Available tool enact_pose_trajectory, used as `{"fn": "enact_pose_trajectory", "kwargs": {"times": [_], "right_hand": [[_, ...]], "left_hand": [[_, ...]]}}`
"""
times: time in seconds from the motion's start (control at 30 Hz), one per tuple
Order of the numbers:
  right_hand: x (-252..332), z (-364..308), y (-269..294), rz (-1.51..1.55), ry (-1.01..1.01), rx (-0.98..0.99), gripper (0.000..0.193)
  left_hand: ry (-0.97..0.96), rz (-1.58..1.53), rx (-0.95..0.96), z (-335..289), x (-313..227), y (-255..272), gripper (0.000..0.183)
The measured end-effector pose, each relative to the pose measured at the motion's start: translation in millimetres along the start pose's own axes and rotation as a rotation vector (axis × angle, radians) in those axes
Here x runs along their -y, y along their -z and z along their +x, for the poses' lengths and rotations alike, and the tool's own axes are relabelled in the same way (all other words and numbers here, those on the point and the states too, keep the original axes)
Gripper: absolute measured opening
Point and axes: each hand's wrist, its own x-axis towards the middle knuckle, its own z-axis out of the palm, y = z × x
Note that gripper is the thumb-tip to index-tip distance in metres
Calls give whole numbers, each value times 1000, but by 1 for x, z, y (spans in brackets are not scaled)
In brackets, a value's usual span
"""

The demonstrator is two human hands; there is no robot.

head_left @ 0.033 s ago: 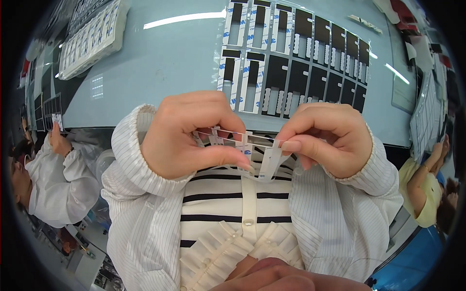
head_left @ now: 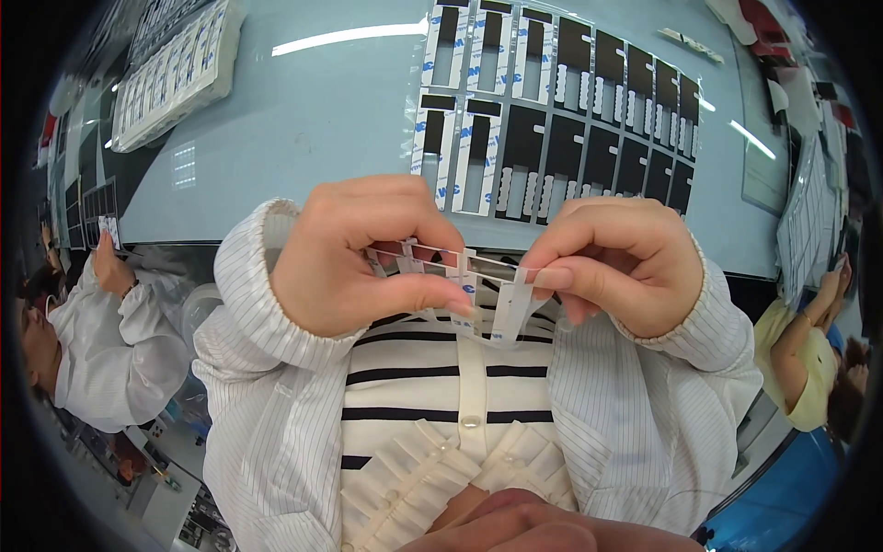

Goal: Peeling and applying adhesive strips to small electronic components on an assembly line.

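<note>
Between my hands, just in front of my chest, is a thin clear sheet with white adhesive-backed frames [head_left: 463, 293] that carry blue print. My left hand [head_left: 368, 258] is closed on it, thumb below and curled index finger above. My right hand [head_left: 616, 267] pinches the sheet's right end between thumb and forefinger, beside a white strip [head_left: 508, 311]. The part of the sheet behind my left fingers is hidden. Beyond my hands, a clear sheet on the table bears rows of black pieces [head_left: 575, 51]; those at its left have white, blue-printed frames [head_left: 478, 152] on them.
The grey-blue table [head_left: 303, 120] has its near edge behind my hands. A stack of white, blue-printed sheets [head_left: 179, 78] stands at the far left. A narrow pale strip [head_left: 692, 44] lies at the far right. Other people sit at left [head_left: 120, 350] and right [head_left: 798, 368].
My left hand has shifted very slightly to the right. Both hands keep hold of the sheet, and the things on the table have not moved.
</note>
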Motion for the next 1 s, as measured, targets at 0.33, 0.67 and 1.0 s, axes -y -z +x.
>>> {"fn": "enact_pose_trajectory", "kwargs": {"times": [0.33,0.67,1.0], "right_hand": [[-30,18,-21,441,-366,166,21],[-7,-4,2,190,-52,-41,22],[-15,-9,-4,-243,206,-51,14]], "left_hand": [[-197,-311,-49,7,11,-15,22],[136,-483,-15,-1,10,-8,17],[110,-284,-21,3,8,-8,20]]}}
